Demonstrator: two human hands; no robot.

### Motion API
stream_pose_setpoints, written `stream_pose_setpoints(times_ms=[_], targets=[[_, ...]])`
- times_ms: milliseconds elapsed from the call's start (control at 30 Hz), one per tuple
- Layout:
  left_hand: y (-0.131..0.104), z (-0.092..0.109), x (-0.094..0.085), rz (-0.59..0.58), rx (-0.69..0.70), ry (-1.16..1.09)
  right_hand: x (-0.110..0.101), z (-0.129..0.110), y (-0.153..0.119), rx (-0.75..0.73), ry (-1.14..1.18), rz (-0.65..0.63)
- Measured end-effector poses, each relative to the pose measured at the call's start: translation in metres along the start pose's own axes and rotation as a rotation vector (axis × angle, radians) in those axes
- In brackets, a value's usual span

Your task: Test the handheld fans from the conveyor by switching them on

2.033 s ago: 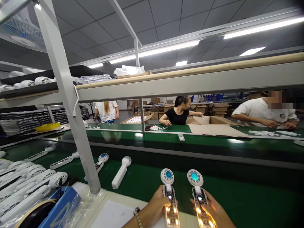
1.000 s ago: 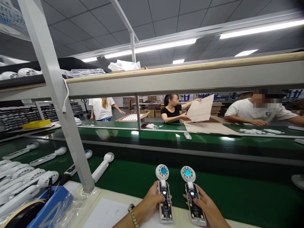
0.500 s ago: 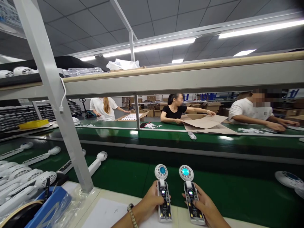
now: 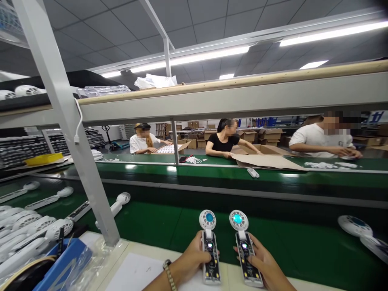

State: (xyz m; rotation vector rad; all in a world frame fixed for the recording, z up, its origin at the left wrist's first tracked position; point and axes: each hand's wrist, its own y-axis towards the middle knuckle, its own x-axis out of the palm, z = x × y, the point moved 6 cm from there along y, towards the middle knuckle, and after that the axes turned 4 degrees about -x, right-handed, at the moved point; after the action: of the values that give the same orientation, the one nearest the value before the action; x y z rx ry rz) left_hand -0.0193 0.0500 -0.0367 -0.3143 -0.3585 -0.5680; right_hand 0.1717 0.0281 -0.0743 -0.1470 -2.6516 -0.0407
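My left hand (image 4: pixel 194 254) is wrapped round the handle of one handheld fan (image 4: pixel 211 258), thumb on the bare circuit board. A similar handheld fan (image 4: pixel 249 260) is gripped in my right hand (image 4: pixel 265 262), its thumb also against the board. Both have white, round slotted heads; the right one's centre glows bright cyan, the left one's is a duller blue. A small light shines on each board. The two fans stand upright side by side, apart, above the near edge of the bench. Fingers behind the handles are mostly hidden.
A green conveyor belt (image 4: pixel 169 218) runs across, carrying more fans, one at right (image 4: pixel 354 226). At left are a slanted post (image 4: pixel 79 133), a blue bin (image 4: pixel 65 264) and piled fans (image 4: pixel 30 226). A shelf (image 4: pixel 212 97) spans overhead. Three people work beyond the belt.
My hands and both fans have barely moved. Fans on the belt have shifted left. Across the belt, one person has bent lower and another's arm has drawn back over the cardboard.
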Motion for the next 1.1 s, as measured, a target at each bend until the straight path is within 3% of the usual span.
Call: stream_pose_setpoints(times_ms=[200,333,1100], targets=[[-0.008,0.010,0.010,0.055,-0.014,0.015,-0.002,0.003,0.000,0.079,0.048,0.002],[-0.009,0.012,0.013,0.062,-0.026,0.011,0.001,-0.002,-0.002,0.130,0.053,-0.077],[-0.005,0.006,0.006,0.028,0.020,0.004,0.000,0.001,0.002,0.130,0.117,-0.122]])
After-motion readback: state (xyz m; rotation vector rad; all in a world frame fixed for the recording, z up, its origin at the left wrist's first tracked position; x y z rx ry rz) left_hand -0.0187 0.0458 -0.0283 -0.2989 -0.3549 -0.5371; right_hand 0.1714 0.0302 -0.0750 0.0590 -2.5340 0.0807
